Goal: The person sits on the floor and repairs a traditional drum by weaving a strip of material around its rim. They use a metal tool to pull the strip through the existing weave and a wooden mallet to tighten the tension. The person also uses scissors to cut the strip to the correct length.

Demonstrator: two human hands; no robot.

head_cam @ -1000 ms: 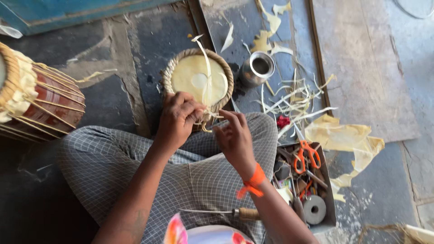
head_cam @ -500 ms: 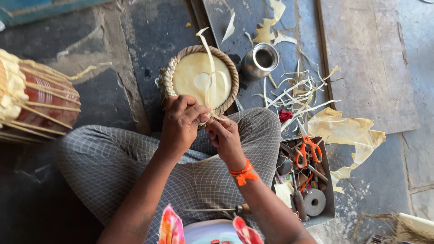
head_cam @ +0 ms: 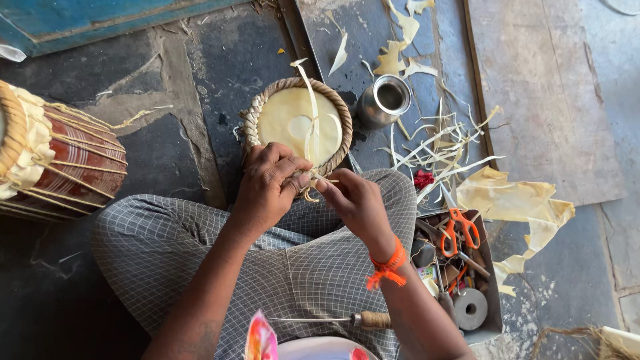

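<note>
— What have you got hold of there?

— My left hand is clamped over the near rim of the round drumhead, fingers curled down on its braided edge. My right hand pinches the pale hide strip between thumb and fingertips, right at the rim, where the lacing is worked.

— Where does the drumhead sit?

— On the stone floor just beyond my crossed legs, its near edge tucked against my knees, with the steel cup just beside it on the right.

— How would you do this bit well?

— I'd judge the trick is to keep the left hand pressing the braid flat so it can't twist, and to draw the strip snug in short pulls, close to the rim, not far up its length, or it may tear or slacken.

— Which way does the strip run?

— Its long axis goes from my fingers straight away from me, across the skin's middle to the far rim, the free tip poking past that edge. The drumhead itself lies flat, face up.
</note>
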